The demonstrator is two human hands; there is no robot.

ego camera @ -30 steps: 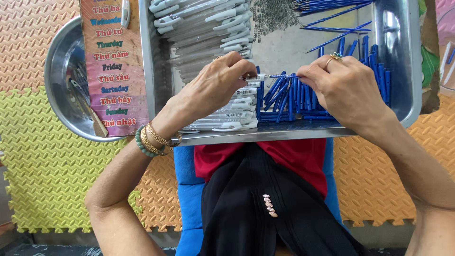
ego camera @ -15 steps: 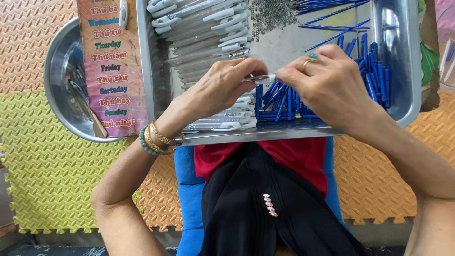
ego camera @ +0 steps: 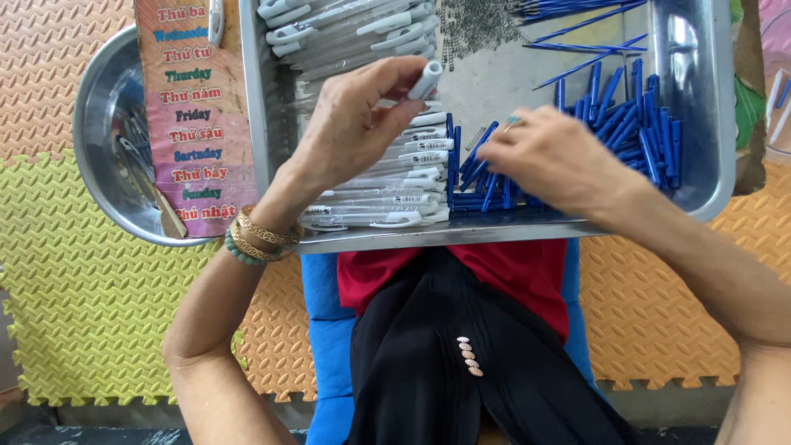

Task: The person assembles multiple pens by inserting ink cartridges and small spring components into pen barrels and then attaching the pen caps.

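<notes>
My left hand (ego camera: 354, 124) holds a white pen barrel (ego camera: 425, 81) by its end, lifted above the stack of white pen barrels (ego camera: 387, 194) in the metal tray (ego camera: 709, 124). My right hand (ego camera: 548, 161) rests, fingers down, on the pile of small blue pen parts (ego camera: 634, 124) near the tray's front edge; it is blurred and I cannot tell if it grips one. Thin blue refills (ego camera: 577, 37) lie at the tray's far side, beside a heap of tiny metal springs (ego camera: 474, 33). More white barrels (ego camera: 338, 33) are piled at the far left of the tray.
A round metal bowl (ego camera: 103, 140) sits left of the tray, partly covered by a printed card with coloured words (ego camera: 194, 115). Orange and yellow foam floor mats (ego camera: 74, 280) lie below. My lap, in red and black cloth on a blue cushion (ego camera: 325, 330), is under the tray's front edge.
My hands were together at the tray's middle, joining a white barrel and a blue part. Now they are apart: the left lifted the barrel up, the right dropped onto the blue pile.
</notes>
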